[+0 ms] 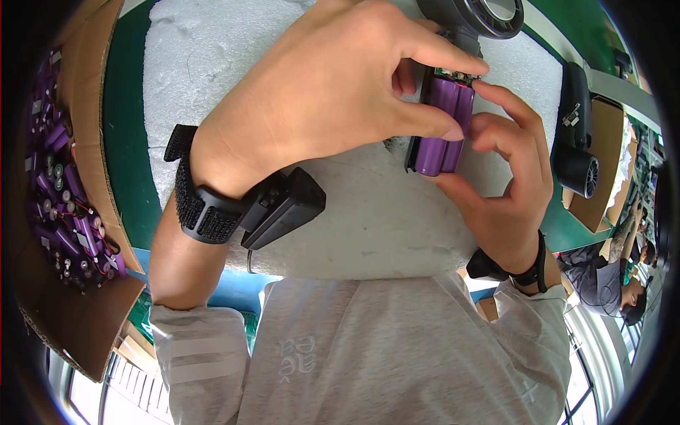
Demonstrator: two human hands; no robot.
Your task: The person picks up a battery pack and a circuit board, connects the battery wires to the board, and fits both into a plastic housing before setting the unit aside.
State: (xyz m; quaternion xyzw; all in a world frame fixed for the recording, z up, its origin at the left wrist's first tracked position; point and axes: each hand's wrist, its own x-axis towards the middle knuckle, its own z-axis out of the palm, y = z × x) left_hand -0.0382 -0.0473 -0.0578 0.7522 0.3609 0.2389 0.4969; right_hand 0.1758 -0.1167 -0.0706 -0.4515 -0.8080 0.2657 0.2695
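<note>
A battery pack (440,152) of two purple cells lies lengthwise in or against the open black handle shell (412,154) of a device with a round head (496,15). At the cells' far end sits a small green circuit board (453,75). My left hand (340,81) reaches over from the left, its thumb pressed on the cells and its index finger by the board. My right hand (516,166) spans the pack from the right, thumb at the near end and index finger at the far end. Whether the cells are fully seated cannot be seen.
White foam padding (368,219) lies under the work on a green table (127,142). At left stands a cardboard box (92,134) of purple battery packs (71,219). A similar black device (577,152) and another carton (602,166) are at right. Beyond them is another person (602,283).
</note>
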